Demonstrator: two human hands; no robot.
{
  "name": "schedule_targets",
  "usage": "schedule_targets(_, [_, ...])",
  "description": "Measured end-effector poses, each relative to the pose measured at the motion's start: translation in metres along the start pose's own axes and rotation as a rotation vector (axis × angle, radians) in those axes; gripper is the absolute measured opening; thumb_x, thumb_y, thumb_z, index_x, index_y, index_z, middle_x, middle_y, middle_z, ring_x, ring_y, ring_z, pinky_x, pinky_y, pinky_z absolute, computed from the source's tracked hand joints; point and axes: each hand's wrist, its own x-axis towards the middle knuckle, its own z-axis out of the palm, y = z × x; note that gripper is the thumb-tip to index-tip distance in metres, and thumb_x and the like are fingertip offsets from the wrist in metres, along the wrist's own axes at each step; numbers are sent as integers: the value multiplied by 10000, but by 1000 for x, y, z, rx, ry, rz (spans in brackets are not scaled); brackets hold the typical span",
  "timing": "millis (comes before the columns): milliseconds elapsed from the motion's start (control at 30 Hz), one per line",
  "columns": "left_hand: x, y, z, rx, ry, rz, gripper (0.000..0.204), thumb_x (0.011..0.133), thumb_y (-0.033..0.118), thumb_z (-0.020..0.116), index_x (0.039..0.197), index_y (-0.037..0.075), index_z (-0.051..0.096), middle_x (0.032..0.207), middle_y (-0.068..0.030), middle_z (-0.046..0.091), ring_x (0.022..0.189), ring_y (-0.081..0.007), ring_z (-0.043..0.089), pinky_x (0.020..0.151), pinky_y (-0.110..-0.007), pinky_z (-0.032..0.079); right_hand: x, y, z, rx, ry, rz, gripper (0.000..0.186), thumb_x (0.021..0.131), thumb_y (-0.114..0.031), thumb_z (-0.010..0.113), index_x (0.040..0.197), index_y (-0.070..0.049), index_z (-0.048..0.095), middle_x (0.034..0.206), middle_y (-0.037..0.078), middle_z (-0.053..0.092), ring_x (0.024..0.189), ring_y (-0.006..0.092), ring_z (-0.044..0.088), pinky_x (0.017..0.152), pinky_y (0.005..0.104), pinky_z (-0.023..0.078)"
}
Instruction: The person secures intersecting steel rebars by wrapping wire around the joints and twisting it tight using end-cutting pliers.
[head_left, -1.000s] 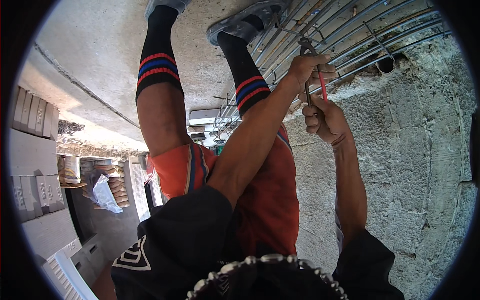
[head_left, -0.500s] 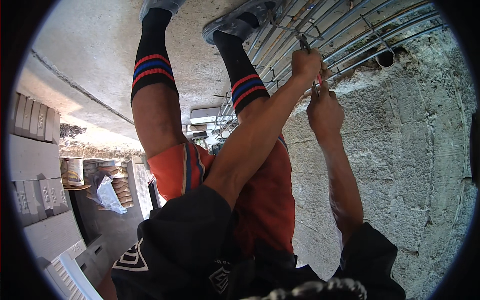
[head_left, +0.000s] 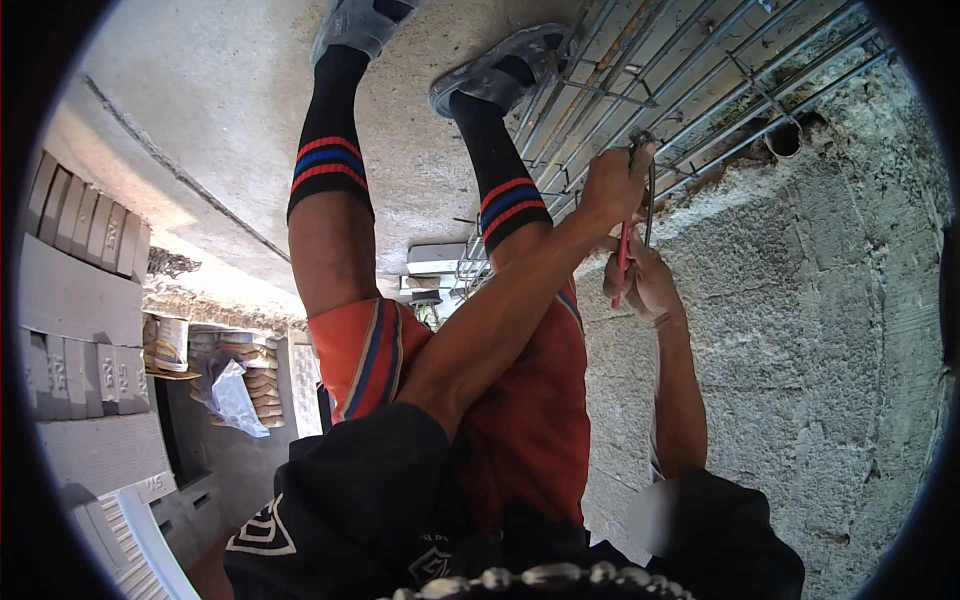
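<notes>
A pair of pliers with a red handle (head_left: 623, 255) is held above the edge of the steel bar cage (head_left: 650, 65). Around the tool's upper part, near its dark head, my left hand (head_left: 612, 187) is closed. Lower down, the fingers of my right hand (head_left: 650, 280) curl loosely at the handle ends. One handle shows red and the other dark, spread a little apart. My left forearm crosses over my right leg. What the jaws hold, if anything, is too small to make out.
A rough concrete wall (head_left: 760, 330) rises along the right side, with a pipe opening (head_left: 785, 138) near the cage. My feet stand on the concrete floor (head_left: 230, 110). Stacked pale blocks (head_left: 85, 290) and piled bags (head_left: 262, 385) are at the left.
Both hands and the pliers have come back toward me, away from the bars. The red handle now shows more fully, and my right hand has turned and loosened around the handle ends.
</notes>
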Motion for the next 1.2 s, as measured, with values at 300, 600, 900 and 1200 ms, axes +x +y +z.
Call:
schedule_targets(300, [-35,67,-93,-509,-225,-333,453,924,473,404,628,131,371,435,19,276,361,-170,403,372,-313,357,-66,15,10,-77,86,-256,570,963,-450,335,1237,26,487,607,-25,533,470,16,350,452,195,262])
schedule_targets(600, [-73,154,-136,-412,-203,-239,341,972,398,328,758,138,382,509,44,222,449,-132,311,485,-326,372,-26,8,57,0,-10,-384,548,951,-457,368,1202,2,533,613,9,544,578,85,507,562,250,416])
schedule_targets(900, [-114,213,-182,-56,-147,-286,286,965,320,393,864,67,480,502,62,218,413,-73,232,421,-250,274,10,-54,163,-241,180,-459,659,874,-588,403,659,8,583,513,98,546,495,214,581,543,340,474])
schedule_targets(1200, [-136,263,-234,302,-97,3,211,966,250,424,896,68,504,513,88,263,381,-6,229,341,-203,189,62,-190,197,-457,166,-693,668,888,-539,371,655,40,609,541,178,576,631,346,629,684,422,497])
